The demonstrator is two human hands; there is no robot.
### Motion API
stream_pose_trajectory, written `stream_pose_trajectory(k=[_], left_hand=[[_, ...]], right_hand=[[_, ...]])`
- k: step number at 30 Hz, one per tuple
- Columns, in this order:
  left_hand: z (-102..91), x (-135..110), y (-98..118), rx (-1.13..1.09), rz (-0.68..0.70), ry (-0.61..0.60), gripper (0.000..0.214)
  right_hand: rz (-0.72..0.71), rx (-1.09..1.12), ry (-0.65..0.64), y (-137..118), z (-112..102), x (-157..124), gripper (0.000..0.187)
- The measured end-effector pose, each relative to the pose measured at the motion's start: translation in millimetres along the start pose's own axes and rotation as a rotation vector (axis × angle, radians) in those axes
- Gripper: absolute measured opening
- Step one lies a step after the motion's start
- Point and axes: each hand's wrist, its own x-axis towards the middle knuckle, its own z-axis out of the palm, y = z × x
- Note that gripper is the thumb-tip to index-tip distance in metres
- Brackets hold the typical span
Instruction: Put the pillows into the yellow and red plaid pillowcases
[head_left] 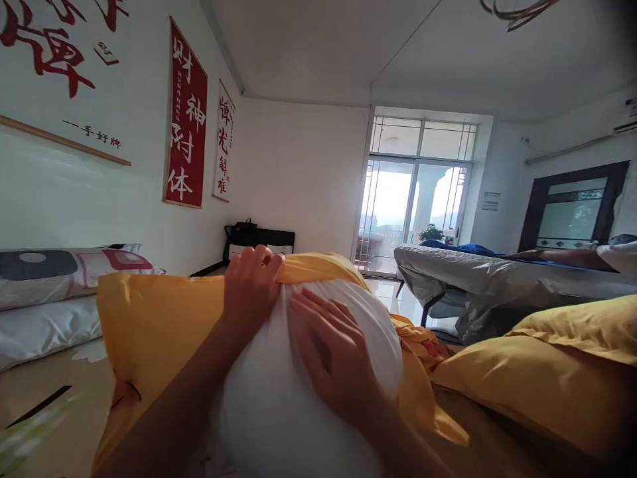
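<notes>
White fabric covers the pillow (269, 405) before me, a yellow pillowcase (323, 264) wrapped over its far end. There my left hand (253, 282) grips the case's bunched edge; my right hand (333, 352) lies flat on the pillow, fingers extended, close together. Right of the pillow sit yellow cushions (502, 382).

At six o'clock we count two hands (332, 355) and one white pillow (279, 405); at ten, three scrolls (187, 123); at three, one plant (430, 232).
</notes>
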Motion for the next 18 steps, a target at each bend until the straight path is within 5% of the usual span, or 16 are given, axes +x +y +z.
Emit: stream_pose_trajectory(k=[4, 6, 10, 14, 18], left_hand=[[20.4, -51, 21, -0.107, 0.052, -0.656, 0.021], [37.4, -76, 37, -0.182, 0.086, -0.832, 0.018], [63.5, -98, 53, -0.237, 0.097, -0.872, 0.013], [76.1, -108, 40, -0.218, 0.086, -0.894, 0.016], [75.3, -123, 16, -0.154, 0.074, -0.933, 0.026]], right_hand=[[0.034, -0.112, -0.254, -7, 26, -70, 0.037], [0.133, -0.134, -0.39, -2, 51, -98, 0.038], [0.224, -0.047, -0.511, 24, 100, -126, 0.034], [0.285, 0.047, -0.573, 46, 141, -135, 0.031], [0.362, 0.015, -0.544, 50, 146, -131, 0.037]])
